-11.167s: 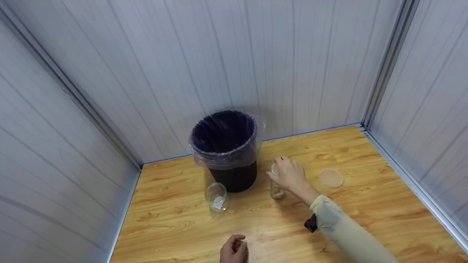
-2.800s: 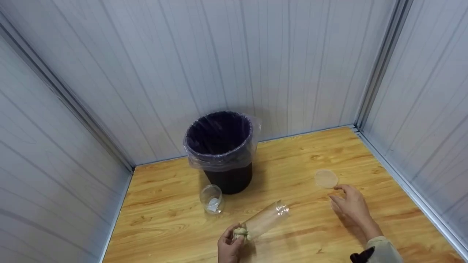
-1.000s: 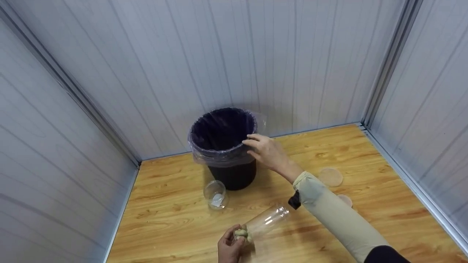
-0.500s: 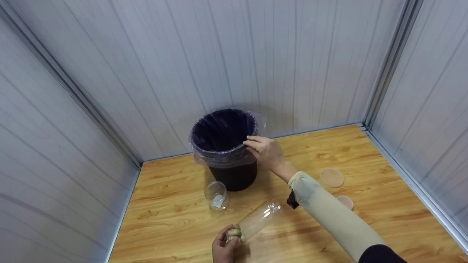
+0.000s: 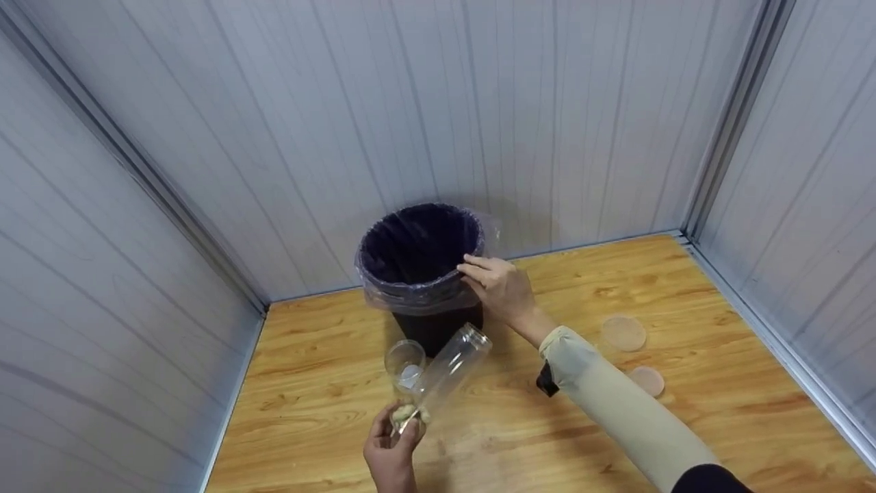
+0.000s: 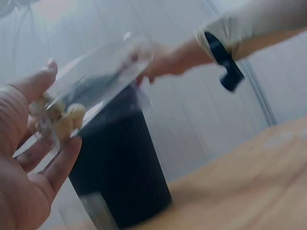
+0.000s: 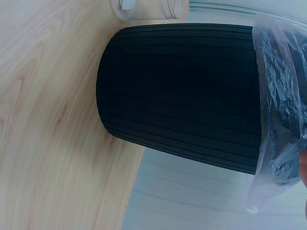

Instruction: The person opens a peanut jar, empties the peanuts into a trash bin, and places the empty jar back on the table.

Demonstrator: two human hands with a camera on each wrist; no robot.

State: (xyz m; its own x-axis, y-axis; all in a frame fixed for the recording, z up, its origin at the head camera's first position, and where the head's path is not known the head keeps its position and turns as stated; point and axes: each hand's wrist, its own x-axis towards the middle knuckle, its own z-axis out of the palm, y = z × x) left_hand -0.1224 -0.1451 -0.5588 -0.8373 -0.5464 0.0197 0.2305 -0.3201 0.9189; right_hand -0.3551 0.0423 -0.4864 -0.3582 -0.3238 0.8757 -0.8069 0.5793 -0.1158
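My left hand [image 5: 391, 457] grips the bottom end of a tall clear plastic jar [image 5: 453, 363], its uncapped mouth tilted up and away toward the trash can [image 5: 438, 333]. Several tan, knobbly lumps that look like unshelled peanuts [image 6: 64, 120] lie at the jar's bottom, near my fingers. The black trash can has a thin purplish plastic liner [image 5: 424, 299] folded over its rim. At the rim's right side, my right hand [image 5: 501, 287] pinches the edge with thumb and fingers. The right wrist view catches only a fingertip [image 7: 303, 165] against the liner [image 7: 283, 96].
A second, shorter clear jar [image 5: 397, 355] with a white piece inside stands at the can's front left. Two round translucent lids, one larger [image 5: 624, 333] and one smaller [image 5: 647, 381], lie on the wooden surface [image 5: 308, 418] at right. Pale panel walls [image 5: 328, 123] enclose the back and sides.
Earlier the right hand worked at the upright jar's top, then hovered by the lids; it now holds the can's rim. Over the last half second the left hand has lifted the jar toward the can.
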